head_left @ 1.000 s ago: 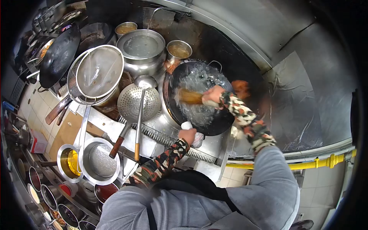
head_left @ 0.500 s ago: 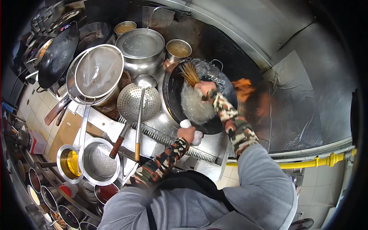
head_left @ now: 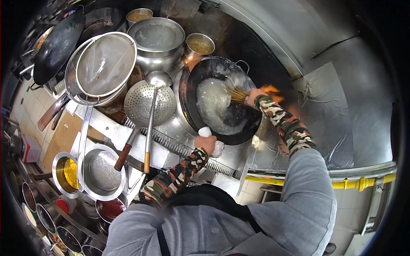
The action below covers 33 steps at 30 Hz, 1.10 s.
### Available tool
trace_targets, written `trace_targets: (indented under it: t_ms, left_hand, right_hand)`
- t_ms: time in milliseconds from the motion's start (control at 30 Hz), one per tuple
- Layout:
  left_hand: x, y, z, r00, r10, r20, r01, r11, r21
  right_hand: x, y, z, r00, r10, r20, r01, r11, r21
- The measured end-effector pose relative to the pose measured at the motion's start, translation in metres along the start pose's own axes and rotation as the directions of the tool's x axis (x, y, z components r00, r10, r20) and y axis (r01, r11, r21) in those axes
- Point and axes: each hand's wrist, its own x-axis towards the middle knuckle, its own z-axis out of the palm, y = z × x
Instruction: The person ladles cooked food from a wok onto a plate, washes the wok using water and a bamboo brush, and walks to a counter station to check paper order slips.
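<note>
My left hand (head_left: 206, 144) is closed around a white cloth (head_left: 218, 149) at the near rim of the black wok (head_left: 239, 137). The wok's handle, if there is one under the cloth, is hidden. In my right hand (head_left: 255, 96) is a bamboo wok brush (head_left: 237, 94), its bristles down against the wok's right inner wall. Cloudy, bubbly water (head_left: 213, 106) swirls in the wok. Flames (head_left: 271, 90) show just beyond my right hand, at the wok's right side.
Left of the wok lie a perforated skimmer (head_left: 147, 102), a ladle (head_left: 158, 78) and a large mesh strainer (head_left: 104, 64). A steel pot of water (head_left: 156, 53) stands behind. Nearer are a pot (head_left: 102, 173) and a bowl with yellow oil (head_left: 70, 173). A yellow pipe (head_left: 341, 184) runs at right.
My right hand has moved right and slightly down with the brush, from the wok's upper middle to its right wall. The water has swirled left. My left hand stays at the rim.
</note>
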Motion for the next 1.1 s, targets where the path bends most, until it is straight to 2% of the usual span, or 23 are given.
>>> trace_targets:
  t_ms: [33,100,167,200,233,267,300,333,367,433,467,500,533,633,700,767,833,867,900,933,967,1033,1100]
  left_hand:
    - [-0.002,0.003,-0.002,1.000,-0.029,-0.009,0.029,0.999,0.018]
    - [0.000,0.001,-0.002,0.998,-0.015,0.055,0.016,1.000,-0.011]
    - [0.010,-0.012,0.004,0.997,0.056,0.049,-0.055,0.998,-0.014]
    - [0.004,-0.005,-0.002,0.994,-0.002,0.107,0.007,0.999,-0.051]
    - [0.000,-0.001,-0.004,0.995,-0.014,0.099,0.019,0.998,-0.057]
    - [-0.004,0.002,-0.004,0.998,0.015,0.063,-0.010,0.997,-0.076]
    - [-0.005,0.004,-0.005,0.999,0.049,0.021,-0.047,0.995,-0.090]
    - [0.002,0.001,-0.004,0.999,0.030,0.044,-0.033,0.997,0.064]
    - [0.006,-0.004,-0.002,0.999,0.032,0.037,-0.035,0.997,0.074]
    - [0.008,-0.009,0.002,0.999,0.036,0.040,-0.036,0.999,0.000]
    - [0.002,-0.012,0.002,0.997,0.038,0.061,-0.040,0.999,0.019]
    - [0.001,-0.010,0.002,0.996,0.036,0.081,-0.037,0.999,0.012]
    - [0.005,-0.005,0.000,0.995,0.039,0.088,-0.039,0.999,-0.001]
    - [0.003,-0.004,-0.002,0.997,0.012,0.071,-0.014,1.000,0.020]
    - [0.004,-0.002,-0.003,0.995,0.019,0.102,-0.014,0.999,-0.048]
    - [-0.002,0.004,-0.006,0.996,0.021,0.081,-0.017,0.998,-0.052]
    - [0.003,-0.003,-0.003,0.998,-0.021,0.056,0.021,1.000,-0.007]
    - [0.000,-0.001,-0.004,0.998,-0.005,0.055,0.006,1.000,-0.030]
    - [0.003,-0.008,-0.002,0.998,-0.010,0.061,0.012,0.999,-0.030]
    - [0.009,-0.015,0.001,0.997,-0.006,0.080,0.009,0.999,-0.033]
    - [0.014,-0.016,0.002,0.995,0.006,0.099,-0.002,0.999,-0.036]
    - [0.008,-0.007,-0.002,0.997,0.019,0.081,-0.019,1.000,-0.005]
    - [0.004,-0.004,-0.002,0.995,0.027,0.098,-0.023,0.999,-0.048]
  right_hand:
    - [-0.003,-0.003,-0.004,0.994,-0.096,0.059,0.089,0.990,0.110]
    - [-0.034,0.002,-0.014,0.992,-0.099,0.081,0.091,0.991,0.103]
    - [-0.039,0.018,-0.017,0.933,0.002,0.360,0.093,0.964,-0.247]
    - [-0.049,0.024,-0.024,0.961,-0.064,0.267,0.149,0.939,-0.311]
    - [-0.056,0.027,-0.034,0.975,-0.142,0.171,0.198,0.906,-0.374]
    - [-0.057,0.012,-0.052,0.971,-0.131,0.198,0.193,0.920,-0.342]
    - [-0.038,0.004,-0.049,0.987,-0.048,0.152,0.107,0.905,-0.411]
    - [-0.019,-0.007,-0.044,0.990,-0.070,0.119,0.107,0.932,-0.345]
    - [-0.006,-0.019,-0.043,0.993,-0.082,0.083,0.102,0.955,-0.279]
    - [0.016,-0.009,-0.018,0.997,-0.040,0.073,0.058,0.962,-0.268]
    - [0.003,0.008,-0.016,0.995,-0.093,-0.019,0.087,0.973,-0.213]
    - [-0.001,0.025,-0.022,0.989,-0.061,0.133,0.088,0.974,-0.209]
    - [-0.002,0.035,-0.025,0.991,-0.055,0.120,0.079,0.975,-0.206]
    - [-0.085,0.028,-0.076,0.926,-0.079,0.368,0.235,0.885,-0.402]
    - [-0.090,0.014,-0.074,0.882,-0.093,0.462,0.314,0.847,-0.429]
    - [-0.025,0.028,-0.014,0.938,-0.084,0.338,0.240,0.857,-0.455]
    - [0.130,0.092,0.145,0.999,-0.012,-0.050,-0.017,0.844,-0.536]
    - [0.071,0.046,0.063,0.993,-0.085,0.078,0.098,0.978,-0.183]
    - [-0.004,-0.017,-0.039,0.967,-0.155,0.203,0.112,0.971,0.211]
    - [-0.007,-0.008,-0.016,0.971,-0.212,0.109,0.177,0.948,0.266]
    - [-0.033,-0.012,-0.027,0.978,-0.171,0.118,0.159,0.982,0.099]
    - [-0.052,0.016,-0.020,0.913,-0.293,0.284,0.245,0.950,0.194]
    - [-0.080,0.021,-0.037,0.895,-0.282,0.345,0.294,0.956,0.017]
